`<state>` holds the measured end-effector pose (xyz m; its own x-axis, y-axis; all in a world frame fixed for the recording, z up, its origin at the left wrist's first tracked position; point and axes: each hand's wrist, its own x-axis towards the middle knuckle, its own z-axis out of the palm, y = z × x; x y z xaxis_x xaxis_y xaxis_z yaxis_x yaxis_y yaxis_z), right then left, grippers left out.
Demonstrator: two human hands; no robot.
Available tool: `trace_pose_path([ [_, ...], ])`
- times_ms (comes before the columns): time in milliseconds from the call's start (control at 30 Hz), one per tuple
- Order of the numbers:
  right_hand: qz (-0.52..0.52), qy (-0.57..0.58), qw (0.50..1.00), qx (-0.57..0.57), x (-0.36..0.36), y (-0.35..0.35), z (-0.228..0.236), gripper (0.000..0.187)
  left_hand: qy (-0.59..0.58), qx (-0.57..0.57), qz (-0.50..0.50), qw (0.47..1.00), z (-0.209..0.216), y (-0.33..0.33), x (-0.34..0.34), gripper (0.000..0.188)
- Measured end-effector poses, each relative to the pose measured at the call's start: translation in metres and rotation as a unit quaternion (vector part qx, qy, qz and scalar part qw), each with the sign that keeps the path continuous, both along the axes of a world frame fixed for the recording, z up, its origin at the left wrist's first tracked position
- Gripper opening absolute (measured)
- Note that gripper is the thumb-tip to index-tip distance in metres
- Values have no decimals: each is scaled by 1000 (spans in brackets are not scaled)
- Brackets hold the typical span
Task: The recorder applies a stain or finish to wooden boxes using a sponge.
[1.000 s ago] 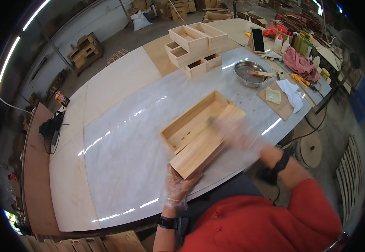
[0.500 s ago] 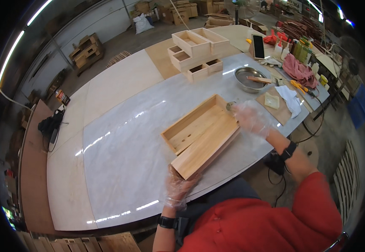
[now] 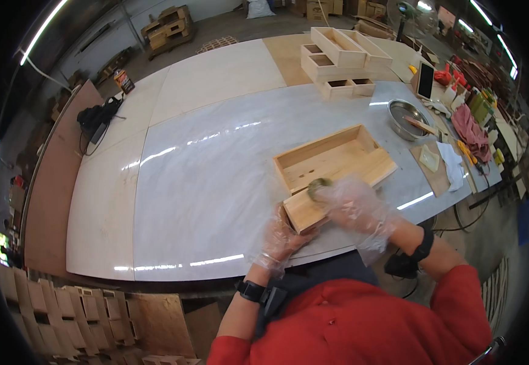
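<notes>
Glossy grey tabletop [image 3: 197,182] spreads beneath an open wooden box [image 3: 313,152] near its front edge, with 1 long wooden piece [image 3: 301,214] along the box's near side. Plastic-gloved, the left hand [image 3: 281,237] curls around that piece's left end, and the right hand [image 3: 354,205] pinches a greenish wad [image 3: 318,189] over its top face. Farther off stand a metal bowl [image 3: 399,125], to the right, and stacked pale boxes [image 3: 337,72], straight ahead.

We're seeing a wide pale table [image 3: 109,201], grey sheet [image 3: 185,201] covering part. On top we're counting: open wooden box [image 3: 319,148], stacked pale boxes [image 3: 338,73], metal bowl [image 3: 401,129], brown board [image 3: 437,180], black cabled gear [image 3: 97,114], small container [image 3: 124,82].
</notes>
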<state>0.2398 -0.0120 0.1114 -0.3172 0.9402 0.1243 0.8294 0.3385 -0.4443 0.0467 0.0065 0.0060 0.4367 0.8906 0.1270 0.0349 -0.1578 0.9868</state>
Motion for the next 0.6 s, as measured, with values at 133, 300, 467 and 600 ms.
trace_pose_path([
  [133,139,2,976,168,-37,23,-30,21,114,141,-29,983,-12,12,-4,65],
  [300,186,7,978,91,-20,2,-30,21,113,97,-7,989,-15,7,-4,66],
  [467,137,-32,989,40,-21,4,-4,31,112,129,28,985,-1,3,2,71],
  [600,149,-17,973,173,-41,16,-16,26,33,16,-103,994,-24,18,-8,73],
])
